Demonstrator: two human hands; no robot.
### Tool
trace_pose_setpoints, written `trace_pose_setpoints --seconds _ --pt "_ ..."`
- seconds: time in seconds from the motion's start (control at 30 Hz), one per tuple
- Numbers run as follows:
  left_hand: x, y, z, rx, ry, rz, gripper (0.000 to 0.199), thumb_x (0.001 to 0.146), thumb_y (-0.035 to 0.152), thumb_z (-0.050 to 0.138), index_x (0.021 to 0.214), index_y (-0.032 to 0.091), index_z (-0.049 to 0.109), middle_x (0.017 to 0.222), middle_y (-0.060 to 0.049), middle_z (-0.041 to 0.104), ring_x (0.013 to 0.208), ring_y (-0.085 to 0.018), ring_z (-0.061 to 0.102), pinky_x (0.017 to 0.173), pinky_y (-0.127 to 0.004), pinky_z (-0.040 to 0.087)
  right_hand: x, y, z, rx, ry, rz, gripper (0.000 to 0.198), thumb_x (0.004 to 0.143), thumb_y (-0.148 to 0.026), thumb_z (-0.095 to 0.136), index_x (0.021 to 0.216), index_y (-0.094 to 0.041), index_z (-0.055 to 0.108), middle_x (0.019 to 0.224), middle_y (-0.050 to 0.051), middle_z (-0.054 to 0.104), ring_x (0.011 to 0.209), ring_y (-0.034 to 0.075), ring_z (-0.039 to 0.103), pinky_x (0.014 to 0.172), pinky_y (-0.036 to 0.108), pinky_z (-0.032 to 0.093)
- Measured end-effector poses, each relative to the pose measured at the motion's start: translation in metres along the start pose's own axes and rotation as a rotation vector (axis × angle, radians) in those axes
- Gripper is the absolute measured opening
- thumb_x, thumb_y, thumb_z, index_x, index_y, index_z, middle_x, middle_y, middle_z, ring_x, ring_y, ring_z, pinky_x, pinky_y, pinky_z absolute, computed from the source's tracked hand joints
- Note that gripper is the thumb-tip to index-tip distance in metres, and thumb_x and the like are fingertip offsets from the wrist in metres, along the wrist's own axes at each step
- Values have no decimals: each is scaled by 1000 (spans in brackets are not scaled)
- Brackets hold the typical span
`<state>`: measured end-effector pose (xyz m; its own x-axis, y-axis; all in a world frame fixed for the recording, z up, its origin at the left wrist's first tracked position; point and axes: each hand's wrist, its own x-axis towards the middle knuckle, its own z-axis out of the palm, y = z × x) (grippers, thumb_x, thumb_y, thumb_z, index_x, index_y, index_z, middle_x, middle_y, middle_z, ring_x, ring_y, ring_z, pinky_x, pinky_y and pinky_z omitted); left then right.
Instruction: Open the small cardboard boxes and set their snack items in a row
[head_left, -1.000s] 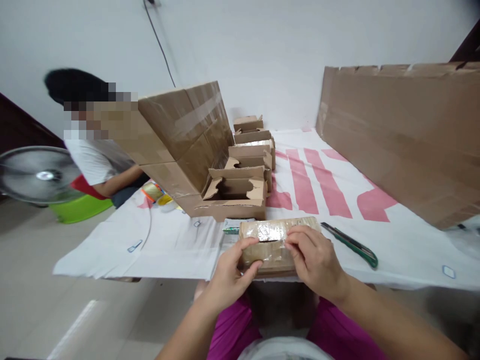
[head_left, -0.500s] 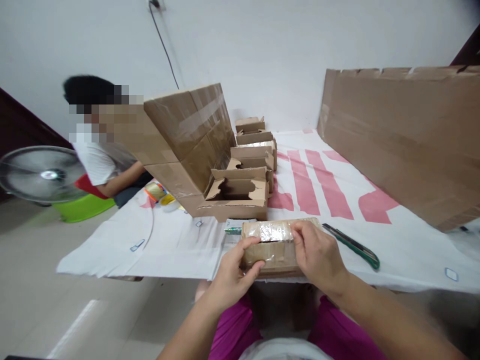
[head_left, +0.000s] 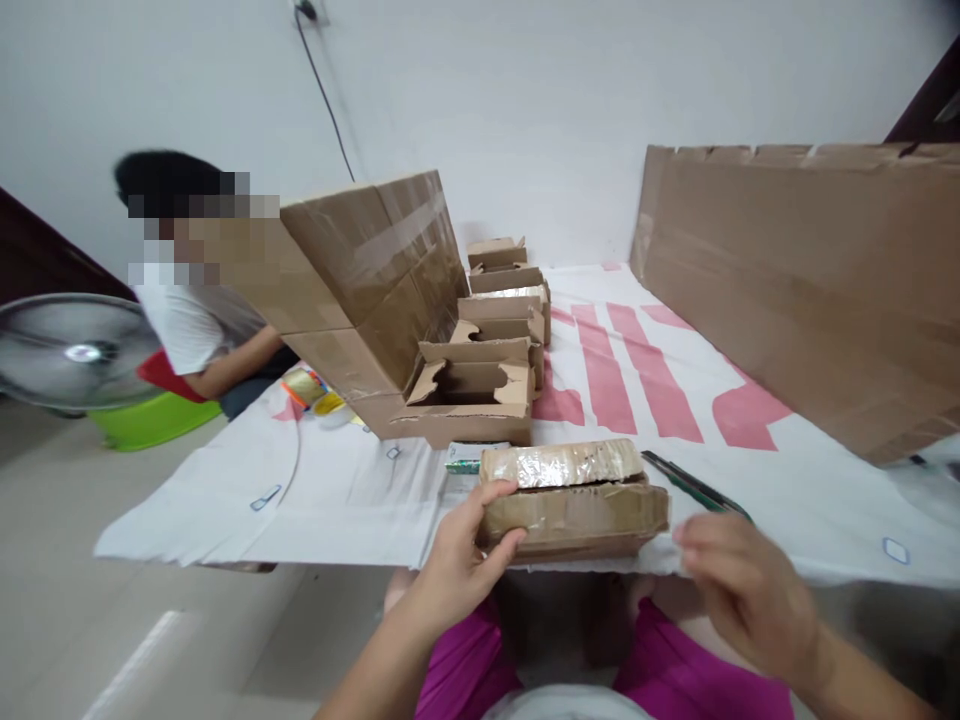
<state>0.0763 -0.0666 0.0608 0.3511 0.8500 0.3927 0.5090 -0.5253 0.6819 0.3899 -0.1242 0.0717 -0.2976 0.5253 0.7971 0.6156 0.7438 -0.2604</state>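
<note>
A small cardboard box (head_left: 574, 508), closed with clear tape, lies at the front edge of the table. A split runs along its length, and its right end flap sticks out. My left hand (head_left: 469, 540) grips the left end of this box between thumb and fingers. Off the box to the right is my right hand (head_left: 750, 585), blurred by motion, its fingers curled and their grip unclear. Just beyond it lies a green utility knife (head_left: 694, 487), partly covered by that hand. A small green-and-white packet (head_left: 474, 457) sits behind the box's left corner.
Several open cardboard boxes (head_left: 472, 412) stand in a row going back. Large cardboard panels rise on the left (head_left: 397, 270) and right (head_left: 810, 290). Rolls of tape (head_left: 306, 386) lie at the left edge. A person (head_left: 187, 330) sits beyond, near a fan (head_left: 82, 352).
My right hand has let go of the box and moved right, towards the knife. The box's right end now shows, with its flap raised. My left hand keeps its grip.
</note>
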Motion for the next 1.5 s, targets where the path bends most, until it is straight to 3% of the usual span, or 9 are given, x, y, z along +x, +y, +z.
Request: trace_pose_setpoints --seconds 0.13,0.23,0.37,0.6,0.9,1.17,1.3,1.4,1.5 --pt "-5 -1 0 12 -16 -25 34 88 29 61 121 24 56 111 -8 69 101 -20 66 83 -29 55 -85 -5 17 -143 -386 -152 28 94 -11 40 99 -19 66 91 7 72 88 19 65 81 33 52" --pt "-7 -1 -3 -20 -11 3 33 86 32 64 118 23 60 105 -8 70 97 -21 66 84 -32 55 -167 -7 39 -160 -615 0 31 89 -14 41 66 -21 60 66 2 64 61 17 59 63 31 48" --pt "1 3 -17 -312 -138 182 28 88 37 63 114 27 64 103 -9 69 102 -23 64 87 -38 53 -234 -4 51 -241 -729 112 16 78 -18 55 70 -24 67 78 6 69 80 24 63 77 38 47" --pt "12 21 -28 -240 -430 235 43 89 61 48 83 27 74 82 -6 72 98 -24 64 111 -48 31 -219 5 42 -195 -823 131 25 76 -9 50 67 -26 66 72 4 63 77 23 59 73 37 45" --pt "9 23 -16 -182 -341 290 14 90 33 62 81 23 67 76 -2 70 92 -19 63 102 -41 37 -242 10 35 -323 -794 132 19 69 -13 58 81 -24 66 84 7 67 81 25 58 73 37 44" --pt "11 26 -14 -187 -317 293 17 90 33 62 78 22 66 73 -2 68 86 -20 63 93 -40 43 -140 13 -3 -167 -952 410 14 75 -10 56 81 -21 62 88 6 65 79 20 62 70 31 46" --pt "12 28 -13 -189 -307 287 19 90 34 61 77 22 66 71 -3 68 84 -20 63 89 -39 45 -73 27 -26 -157 -618 295 16 94 -20 49 84 -22 61 73 1 61 65 15 59 59 27 44" --pt "12 28 -11 -188 -288 291 19 90 35 61 76 22 66 70 -3 67 83 -20 62 88 -39 44 -28 31 -32 -181 -255 148 6 92 -20 57 97 -21 62 79 3 64 70 16 59 65 29 47" --pt "12 27 -9 -190 -274 291 20 90 35 62 76 22 65 70 -2 67 83 -19 62 87 -38 44 13 28 -21 -225 -146 36 14 89 -18 63 102 -20 63 89 6 67 82 20 61 76 35 50"
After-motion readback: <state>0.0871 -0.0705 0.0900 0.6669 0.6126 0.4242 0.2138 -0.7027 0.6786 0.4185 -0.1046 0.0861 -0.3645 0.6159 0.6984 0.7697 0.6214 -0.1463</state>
